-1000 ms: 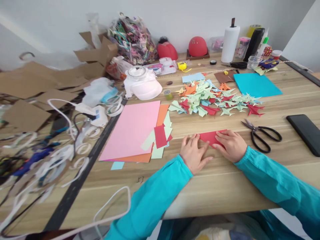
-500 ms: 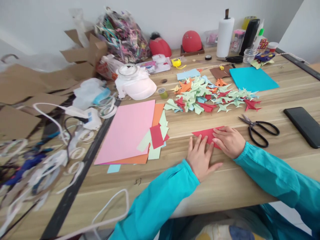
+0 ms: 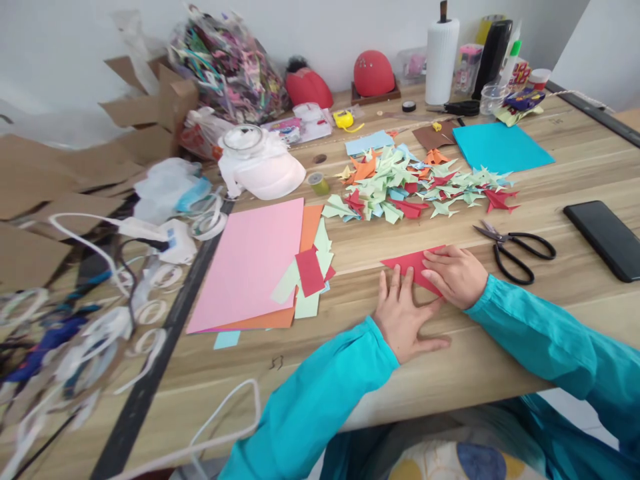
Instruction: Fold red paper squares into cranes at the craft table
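Note:
A folded red sheet of paper (image 3: 414,265), roughly triangular, lies on the wooden table in front of me. My left hand (image 3: 404,317) rests flat with spread fingers, its fingertips on the lower left edge of the paper. Over the right part of the sheet, my right hand (image 3: 459,276) has its fingers bent together and pressed on it, hiding that end. Scissors (image 3: 510,248) with black handles lie partly spread to the right of my right hand. Beyond the hands is a pile of folded paper shapes (image 3: 395,177) in green, red, orange and blue.
Left of my hands, a pink sheet (image 3: 255,257) covers orange paper, with a red strip (image 3: 310,272) and green strips beside it. A phone (image 3: 605,239) lies at the right. A blue sheet (image 3: 503,148) is farther back. Cables and a power strip (image 3: 173,241) crowd the left.
The view has shifted slightly. Both hands stay on the red paper; the left fingers sit a little lower on it and the left thumb reaches farther right.

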`<state>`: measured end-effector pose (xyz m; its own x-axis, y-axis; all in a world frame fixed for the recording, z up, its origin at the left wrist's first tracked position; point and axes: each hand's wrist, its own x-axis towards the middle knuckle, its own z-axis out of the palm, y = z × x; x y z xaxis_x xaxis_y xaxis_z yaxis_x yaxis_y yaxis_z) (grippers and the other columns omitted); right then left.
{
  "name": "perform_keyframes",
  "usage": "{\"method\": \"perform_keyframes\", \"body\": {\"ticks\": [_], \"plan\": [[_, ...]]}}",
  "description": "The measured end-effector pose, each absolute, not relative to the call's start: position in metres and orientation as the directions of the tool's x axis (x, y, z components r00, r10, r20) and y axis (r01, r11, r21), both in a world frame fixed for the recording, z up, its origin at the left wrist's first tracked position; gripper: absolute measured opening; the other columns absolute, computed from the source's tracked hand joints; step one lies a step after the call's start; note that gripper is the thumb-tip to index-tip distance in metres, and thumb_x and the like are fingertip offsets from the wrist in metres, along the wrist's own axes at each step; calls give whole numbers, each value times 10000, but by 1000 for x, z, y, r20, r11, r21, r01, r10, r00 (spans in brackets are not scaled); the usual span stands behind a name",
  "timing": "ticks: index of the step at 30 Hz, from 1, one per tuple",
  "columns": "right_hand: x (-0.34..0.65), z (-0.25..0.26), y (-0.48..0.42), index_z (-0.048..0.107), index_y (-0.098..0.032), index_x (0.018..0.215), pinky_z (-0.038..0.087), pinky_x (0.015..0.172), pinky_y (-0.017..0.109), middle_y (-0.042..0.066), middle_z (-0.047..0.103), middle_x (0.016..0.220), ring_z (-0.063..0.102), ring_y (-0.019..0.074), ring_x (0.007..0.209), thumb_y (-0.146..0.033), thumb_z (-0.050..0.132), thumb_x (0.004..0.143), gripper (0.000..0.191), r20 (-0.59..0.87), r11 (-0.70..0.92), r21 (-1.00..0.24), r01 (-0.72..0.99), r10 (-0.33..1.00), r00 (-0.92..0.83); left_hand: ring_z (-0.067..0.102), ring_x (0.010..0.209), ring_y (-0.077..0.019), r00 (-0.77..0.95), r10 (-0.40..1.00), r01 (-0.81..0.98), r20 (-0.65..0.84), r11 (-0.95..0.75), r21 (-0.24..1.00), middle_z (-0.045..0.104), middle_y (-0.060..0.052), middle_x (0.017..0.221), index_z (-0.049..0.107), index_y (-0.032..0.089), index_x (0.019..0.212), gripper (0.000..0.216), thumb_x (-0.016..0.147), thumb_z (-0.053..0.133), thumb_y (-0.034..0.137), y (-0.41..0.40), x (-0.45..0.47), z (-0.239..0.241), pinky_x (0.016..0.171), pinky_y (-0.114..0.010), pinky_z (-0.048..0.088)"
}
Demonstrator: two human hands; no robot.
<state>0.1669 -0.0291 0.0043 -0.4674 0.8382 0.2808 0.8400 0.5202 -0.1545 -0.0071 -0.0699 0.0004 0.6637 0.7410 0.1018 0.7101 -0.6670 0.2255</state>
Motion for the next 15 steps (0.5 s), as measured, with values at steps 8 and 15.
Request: {"method": "perform_keyframes", "body": {"ticks": [8,15], "plan": [[168,5,-34,660,-135,1006,394,743,336,95,653,1062,526,227,900,-414,354,898,428,291,540,-34,841,811,-508,164,1322,-376,694,712,682,107,-698,220,319,-145,1400,526,277,1214,634,736,393,671,-55,-19,-3,1011,-627,109],[160,-2,-44,636,-100,1022,337,694,342,149,629,965,478,236,854,-452,403,865,451,334,657,83,750,691,-642,308,1294,-253,548,822,791,155,-569,222,422,-129,1353,515,139,1203,416,900,290,314,-35,-23,-6,1061,-533,175]]}}
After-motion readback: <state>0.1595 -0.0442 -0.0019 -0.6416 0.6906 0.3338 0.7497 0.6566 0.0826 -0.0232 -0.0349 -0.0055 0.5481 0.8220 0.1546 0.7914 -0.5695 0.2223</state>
